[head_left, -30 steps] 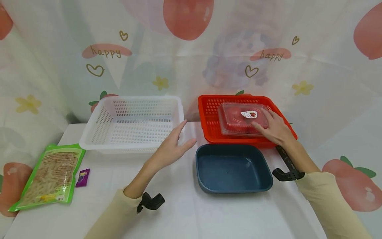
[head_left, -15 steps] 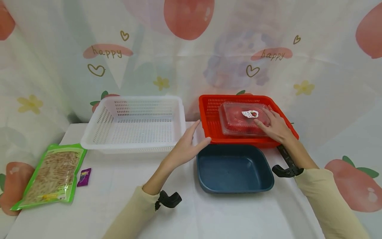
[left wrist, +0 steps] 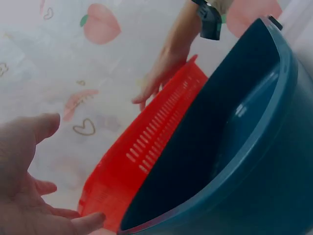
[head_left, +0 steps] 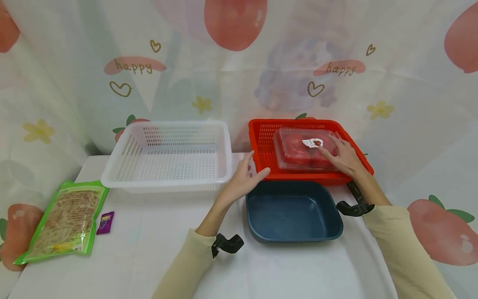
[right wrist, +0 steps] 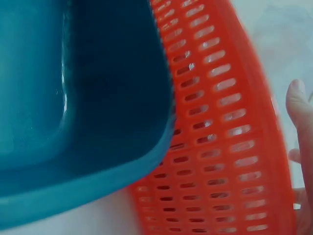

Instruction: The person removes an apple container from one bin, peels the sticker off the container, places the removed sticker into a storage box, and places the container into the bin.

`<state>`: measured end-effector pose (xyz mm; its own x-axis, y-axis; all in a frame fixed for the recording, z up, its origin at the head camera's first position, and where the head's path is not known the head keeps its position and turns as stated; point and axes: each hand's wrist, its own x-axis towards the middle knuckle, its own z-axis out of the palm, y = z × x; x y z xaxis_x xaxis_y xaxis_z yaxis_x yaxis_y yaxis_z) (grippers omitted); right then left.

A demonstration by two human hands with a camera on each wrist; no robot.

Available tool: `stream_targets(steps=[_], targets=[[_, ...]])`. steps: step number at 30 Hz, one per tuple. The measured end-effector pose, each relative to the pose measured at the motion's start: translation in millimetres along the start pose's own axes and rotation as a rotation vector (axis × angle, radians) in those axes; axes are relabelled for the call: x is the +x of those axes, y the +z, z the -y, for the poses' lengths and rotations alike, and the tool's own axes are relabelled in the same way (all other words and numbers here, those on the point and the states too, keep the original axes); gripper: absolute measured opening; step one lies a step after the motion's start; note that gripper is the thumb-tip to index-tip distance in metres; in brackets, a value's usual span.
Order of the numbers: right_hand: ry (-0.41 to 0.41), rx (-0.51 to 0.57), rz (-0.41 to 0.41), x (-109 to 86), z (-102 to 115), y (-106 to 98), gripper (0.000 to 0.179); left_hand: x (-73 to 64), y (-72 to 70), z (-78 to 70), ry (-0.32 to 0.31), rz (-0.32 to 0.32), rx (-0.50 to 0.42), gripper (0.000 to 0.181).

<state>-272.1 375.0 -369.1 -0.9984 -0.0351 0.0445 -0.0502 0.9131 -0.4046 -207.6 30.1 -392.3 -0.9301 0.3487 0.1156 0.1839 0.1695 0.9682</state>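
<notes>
A clear plastic fruit box (head_left: 298, 153) with red contents and a white label lies in the red basket (head_left: 265, 160). My right hand (head_left: 345, 158) is over the box's right end, thumb and fingers spread apart; in the right wrist view only part of that right hand (right wrist: 304, 132) shows beyond the basket wall. My left hand (head_left: 242, 180) reaches to the basket's left front corner, thumb apart from the fingers. Its fingertips are right at the red rim in the left wrist view, where the left hand (left wrist: 29, 186) holds nothing.
A dark blue tub (head_left: 295, 216) stands directly in front of the red basket. To the left is a white perforated basket (head_left: 168, 185). Farther left lie a green-edged food bag (head_left: 67, 220) and a small purple packet (head_left: 105, 222). A printed curtain (head_left: 239, 91) hangs behind.
My left hand has moved right, from beside the white basket to the red basket's left corner. My right hand has stayed over the fruit box, with only a slight shift of the forearm.
</notes>
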Motion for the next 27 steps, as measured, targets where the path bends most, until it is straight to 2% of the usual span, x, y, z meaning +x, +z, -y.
stream_targets(steps=[4,10,12,22,27], targets=[[0.023,0.007,-0.022,3.2,-8,5,0.086,4.1,4.5,5.0,-0.016,0.006,-0.069,0.086],[0.043,0.040,-0.022,8.4,-12,8,0.087,6.2,6.5,9.6,-0.062,0.051,-0.172,0.081],[0.043,0.058,-0.018,10.8,-12,8,0.087,6.5,5.3,11.4,-0.077,0.049,-0.176,0.080],[0.042,0.091,0.007,10.1,-11,6,0.088,7.3,5.9,19.5,-0.077,0.046,-0.144,0.083],[0.052,0.098,0.047,11.0,-12,4,0.088,9.2,7.5,20.6,-0.092,0.040,-0.112,0.083]])
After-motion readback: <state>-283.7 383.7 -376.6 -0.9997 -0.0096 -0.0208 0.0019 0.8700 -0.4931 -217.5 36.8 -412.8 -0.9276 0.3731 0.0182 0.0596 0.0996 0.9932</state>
